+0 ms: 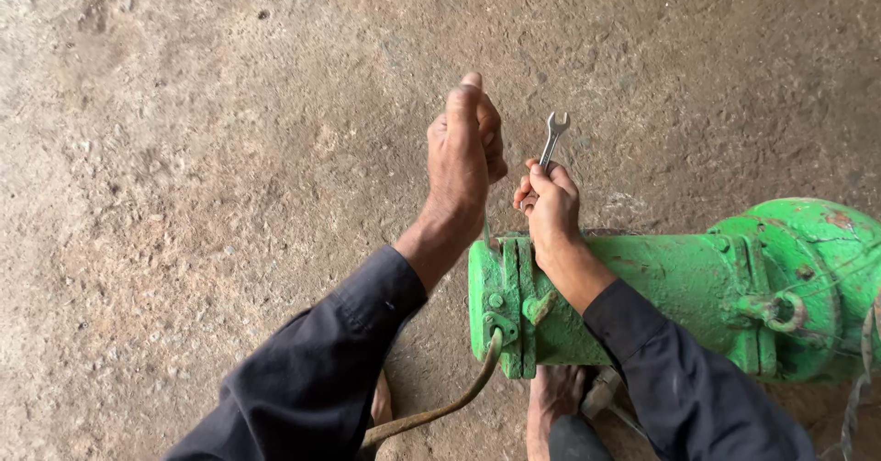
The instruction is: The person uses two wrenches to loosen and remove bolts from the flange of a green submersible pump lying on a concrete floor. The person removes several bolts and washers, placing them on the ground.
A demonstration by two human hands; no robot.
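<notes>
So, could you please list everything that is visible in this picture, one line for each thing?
Pump body: one, green with rust spots, lying on its side at lower right.
Wrench: one, grey metal, open end up, above the pump's left end.
Cable: one, brownish, running from the pump's left flange toward the bottom edge.
Thin rod or wire: one, grey, below the left fist; its kind is unclear.
Floor: one, brown rough concrete, all around.
Feet: bare, under the pump.
Left hand: closed in a fist, dark sleeve.
Right hand: gripping the wrench, dark sleeve.
</notes>
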